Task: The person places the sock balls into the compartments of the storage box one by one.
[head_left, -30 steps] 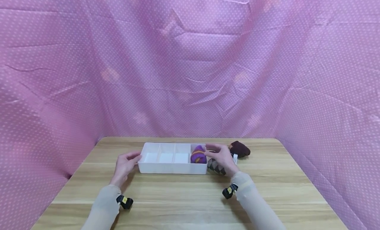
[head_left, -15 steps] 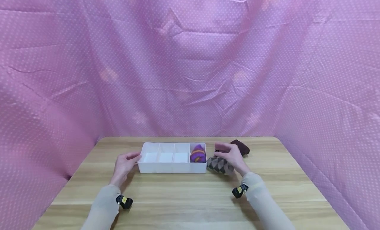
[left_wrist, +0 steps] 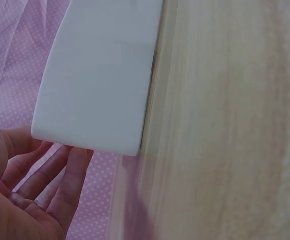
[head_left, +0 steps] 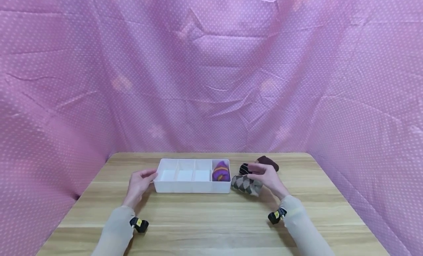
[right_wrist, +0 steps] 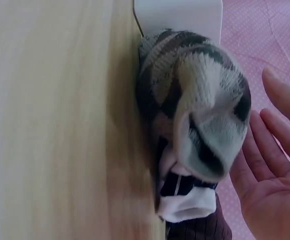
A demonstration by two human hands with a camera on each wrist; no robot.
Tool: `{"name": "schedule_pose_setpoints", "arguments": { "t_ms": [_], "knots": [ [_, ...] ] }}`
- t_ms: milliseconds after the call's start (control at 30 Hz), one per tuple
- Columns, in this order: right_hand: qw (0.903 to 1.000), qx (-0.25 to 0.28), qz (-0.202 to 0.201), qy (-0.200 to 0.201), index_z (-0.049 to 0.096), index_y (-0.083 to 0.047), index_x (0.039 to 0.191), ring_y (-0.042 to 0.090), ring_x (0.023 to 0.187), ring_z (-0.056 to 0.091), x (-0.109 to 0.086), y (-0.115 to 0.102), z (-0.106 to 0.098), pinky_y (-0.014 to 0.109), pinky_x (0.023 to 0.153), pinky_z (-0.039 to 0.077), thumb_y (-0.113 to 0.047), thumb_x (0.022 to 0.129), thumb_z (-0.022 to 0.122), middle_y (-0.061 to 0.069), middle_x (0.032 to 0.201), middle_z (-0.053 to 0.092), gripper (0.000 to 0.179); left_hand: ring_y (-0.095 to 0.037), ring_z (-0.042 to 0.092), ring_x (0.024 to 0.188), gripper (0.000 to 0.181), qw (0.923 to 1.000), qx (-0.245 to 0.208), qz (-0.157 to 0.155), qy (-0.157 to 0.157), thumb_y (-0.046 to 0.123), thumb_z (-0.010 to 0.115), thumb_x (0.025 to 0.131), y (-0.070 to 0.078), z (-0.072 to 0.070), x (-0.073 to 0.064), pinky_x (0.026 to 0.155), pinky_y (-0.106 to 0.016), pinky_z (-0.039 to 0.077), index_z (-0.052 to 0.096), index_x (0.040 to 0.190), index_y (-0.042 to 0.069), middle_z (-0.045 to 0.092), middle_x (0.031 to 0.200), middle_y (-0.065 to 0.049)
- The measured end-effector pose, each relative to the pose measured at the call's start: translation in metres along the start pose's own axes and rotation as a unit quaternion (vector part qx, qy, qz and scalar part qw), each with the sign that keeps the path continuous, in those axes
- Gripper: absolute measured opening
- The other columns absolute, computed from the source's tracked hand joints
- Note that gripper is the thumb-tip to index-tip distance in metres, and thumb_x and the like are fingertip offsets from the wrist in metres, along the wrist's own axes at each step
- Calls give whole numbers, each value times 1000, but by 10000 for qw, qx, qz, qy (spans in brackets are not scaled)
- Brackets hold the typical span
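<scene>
Diamond-checked grey sock point(head_left: 245, 184), right hand point(head_left: 268, 176) loose, left hand point(head_left: 138, 183) (fingers relaxed) touching white box point(head_left: 192, 187)

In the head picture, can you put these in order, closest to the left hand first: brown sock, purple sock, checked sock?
1. Purple sock: in the right end of the box.
2. Checked sock: just right of the box.
3. Brown sock: farther right, toward the back.

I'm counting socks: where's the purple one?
In the head view, the purple sock lies in the white box, in its rightmost compartment, nearest the right hand.
</scene>
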State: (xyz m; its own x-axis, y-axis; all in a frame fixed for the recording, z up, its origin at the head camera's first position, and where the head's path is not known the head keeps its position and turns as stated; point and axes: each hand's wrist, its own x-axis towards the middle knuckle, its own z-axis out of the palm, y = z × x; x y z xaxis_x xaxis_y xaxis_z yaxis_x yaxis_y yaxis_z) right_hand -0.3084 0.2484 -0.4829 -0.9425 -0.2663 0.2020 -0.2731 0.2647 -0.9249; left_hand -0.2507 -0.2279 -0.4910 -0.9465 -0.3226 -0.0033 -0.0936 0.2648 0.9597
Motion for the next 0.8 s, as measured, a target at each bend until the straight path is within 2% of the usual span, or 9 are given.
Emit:
{"name": "schedule_pose_setpoints", "arguments": {
  "t_ms": [200,367,433,600,667,800],
  "knots": [
    [9995,-206,-52,-245,60,5,128,37,113,63,-6,9,-6,17,90,54,-9,81,79,26,130,60,52,-23,63,107,36,9999,-60,-121,-20,16,65,95,-1,1,0,97,-41,55,62,128,2,59,133,-22],
    [9985,-374,-94,-389,59,3,129,36,118,60,-7,13,-7,24,98,52,-12,81,79,22,132,61,55,-16,64,100,36,10000,-47,-73,22,16,65,95,1,1,0,92,-38,57,62,128,1,60,132,-22],
    [9978,-509,-62,-417,60,0,130,34,120,59,-7,14,-6,23,99,51,-14,80,80,19,133,61,55,-13,65,95,36,10000,-53,-75,29,16,66,94,2,1,0,91,-36,58,62,127,1,60,132,-22],
    [9956,-777,5,-516,60,-5,131,28,117,60,-9,14,-4,17,90,51,-19,80,80,14,134,62,57,-8,65,90,37,9999,-130,0,0,14,66,93,2,1,1,87,-32,59,62,127,-1,62,129,-23],
    [9947,-865,42,-551,61,-7,132,27,115,61,-10,14,-3,21,90,52,-19,79,81,12,134,62,58,-8,65,90,37,9999,-132,34,-13,14,67,93,1,1,1,88,-33,59,62,127,-2,62,129,-24],
    [9919,-1096,-19,-635,62,-9,131,28,121,56,-10,12,-2,36,104,47,-19,75,84,12,136,60,61,-8,65,91,36,9999,-122,-69,2,15,67,93,2,1,1,89,-34,59,63,126,0,62,129,-22]
  ]
}}
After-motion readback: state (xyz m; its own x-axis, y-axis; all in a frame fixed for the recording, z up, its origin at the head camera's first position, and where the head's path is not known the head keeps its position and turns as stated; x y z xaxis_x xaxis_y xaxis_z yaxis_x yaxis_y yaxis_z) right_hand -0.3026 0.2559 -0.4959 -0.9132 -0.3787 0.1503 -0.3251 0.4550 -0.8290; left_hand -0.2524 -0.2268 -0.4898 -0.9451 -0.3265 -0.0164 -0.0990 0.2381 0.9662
